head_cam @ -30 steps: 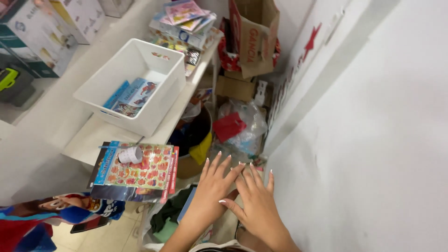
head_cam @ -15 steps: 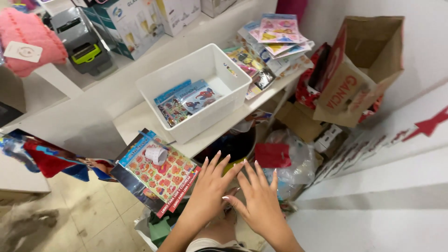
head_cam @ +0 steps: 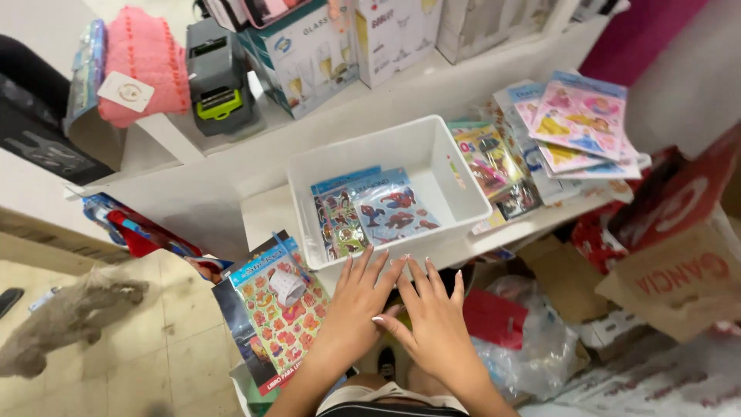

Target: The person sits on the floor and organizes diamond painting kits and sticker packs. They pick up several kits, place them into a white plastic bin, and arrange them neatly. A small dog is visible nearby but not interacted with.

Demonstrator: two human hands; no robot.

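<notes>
Looking down, we see the white shelf (head_cam: 231, 166) spread widest across the view, and on its lower ledge sits the white plastic bin (head_cam: 455, 166), the largest thing near our hands. Inside the bin lie two flat sticker packs (head_cam: 374, 212), side by side on its floor, one with green edging and one with a red and blue figure. To the right of the bin, a fanned pile of sticker sheets (head_cam: 575, 123) rests on the same ledge, pink ones on top. Behind the bin stand printed cardboard boxes (head_cam: 324, 50), and farther left a pink knitted piece (head_cam: 150, 62) with a round tag lies beside a grey and green device (head_cam: 216, 77). Below the ledge to the right we see a brown paper bag (head_cam: 679, 282) and crumpled clear plastic (head_cam: 532, 340).

Our left hand (head_cam: 356, 297) is open, fingers spread flat and pointing toward the bin's near wall, their tips at or just short of its rim. Our right hand (head_cam: 434, 316) is open too, fingers spread, lying just beside the left and slightly overlapping it at the thumb. Neither grips anything. Just left of the left hand a sticker book (head_cam: 278, 313) with an orange-patterned cover leans tilted, a small white tag on its front
</notes>
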